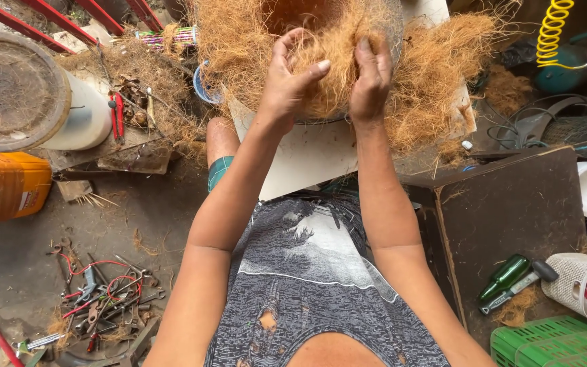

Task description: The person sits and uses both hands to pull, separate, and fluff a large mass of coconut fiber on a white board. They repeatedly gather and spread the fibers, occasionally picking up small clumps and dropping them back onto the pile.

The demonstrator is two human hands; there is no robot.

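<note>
Coconut fibre (321,64) forms a loose orange-brown mass at the top centre of the head view, directly ahead of the person and above a pale flat board (307,160) that rests over the lap. Both hands are raised into this mass at about equal reach, so neither is clearly nearer. The left hand (287,81) sits on the left side of the central tuft, thumb extended toward the right, fingers curled over the top of the strands and partly buried in them. The right hand (371,78) sits just beside it on the right, fingers bent downward and closed around the same tuft. The 2 hands are near each other but not touching; the tuft hangs between them with its strands running roughly vertically in the picture. Both grips are partly closed on fibre, not clenched tight. More fibre spreads wide to the right and left of the hands. A white cylindrical container (42,95) stands well apart on the left, and scattered hand tools (103,292) lie on the floor at lower left.
</note>
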